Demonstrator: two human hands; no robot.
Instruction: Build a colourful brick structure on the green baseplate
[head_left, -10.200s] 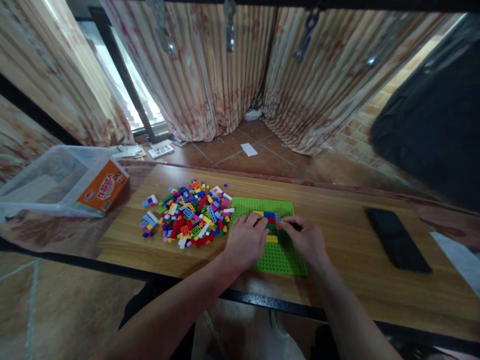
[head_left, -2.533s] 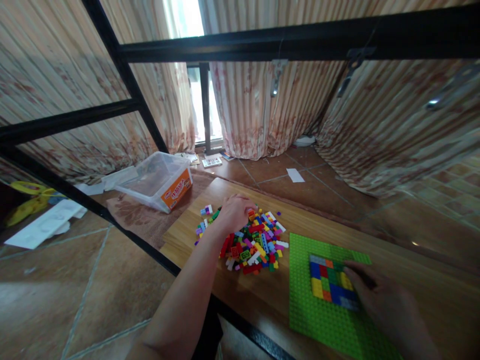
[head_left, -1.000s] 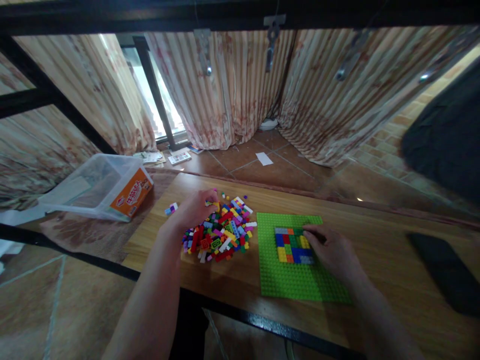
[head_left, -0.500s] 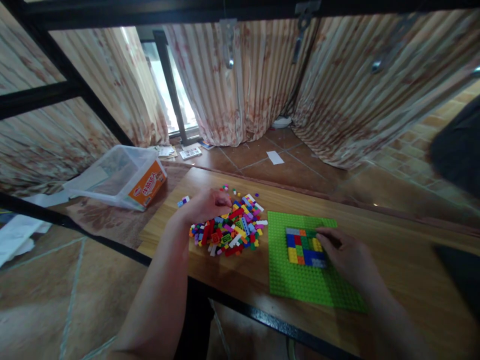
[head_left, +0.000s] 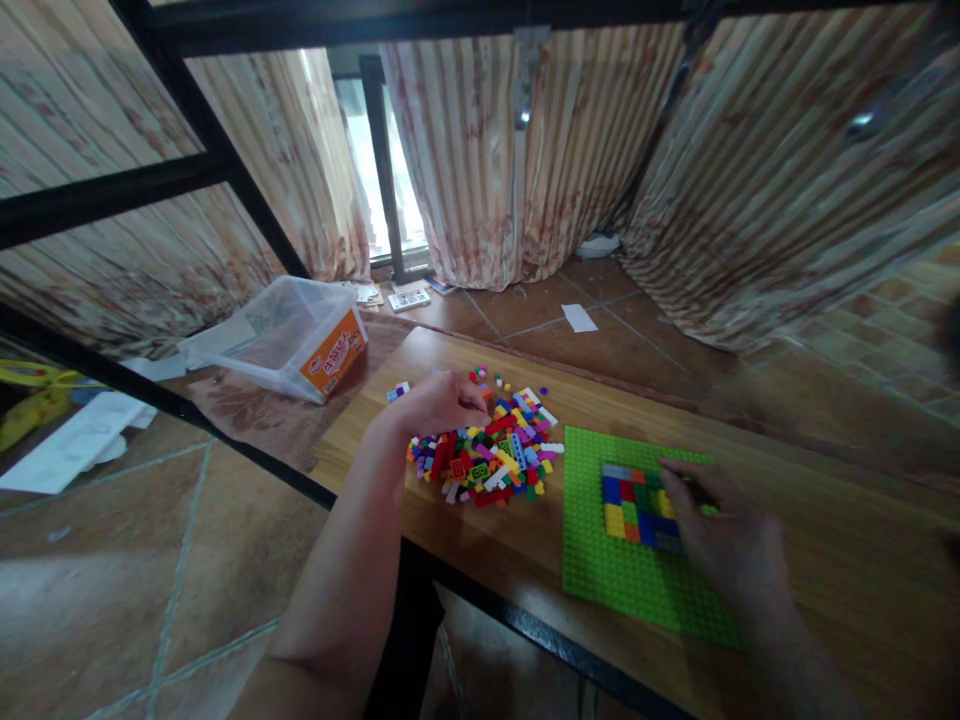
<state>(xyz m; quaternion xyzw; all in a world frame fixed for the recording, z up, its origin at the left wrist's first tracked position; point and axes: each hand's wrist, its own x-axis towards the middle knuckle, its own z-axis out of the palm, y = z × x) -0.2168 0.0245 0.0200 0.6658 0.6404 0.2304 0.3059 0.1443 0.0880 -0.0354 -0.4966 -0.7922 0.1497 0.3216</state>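
My left hand (head_left: pixel 454 402) hovers at the far side of a heap of loose toy bricks (head_left: pixel 487 465) in many colours. Its fingers curl down and press together; anything between them is hidden. To the right, a green studded baseplate (head_left: pixel 585 560) lies flat on the table. On it sits a rectangular patch of joined bricks (head_left: pixel 630 505) in blue, red, yellow, green, orange and grey. My right hand (head_left: pixel 724 520) is closed over the right side of this patch, fingertips at its far right corner, covering part of it. What those fingers pinch cannot be made out.
The wooden table (head_left: pixel 480 570) has a dark metal front edge. A few bricks (head_left: pixel 397 391) lie apart left of the heap. Beyond the table's left end, a clear plastic bin (head_left: pixel 285 340) with an orange label stands on a mat. White paper (head_left: pixel 579 318) lies on the tiled floor.
The camera has turned left, so everything sits further right in the picture. My left hand stays at the heap with its fingers curled. My right hand remains over the brick patch.
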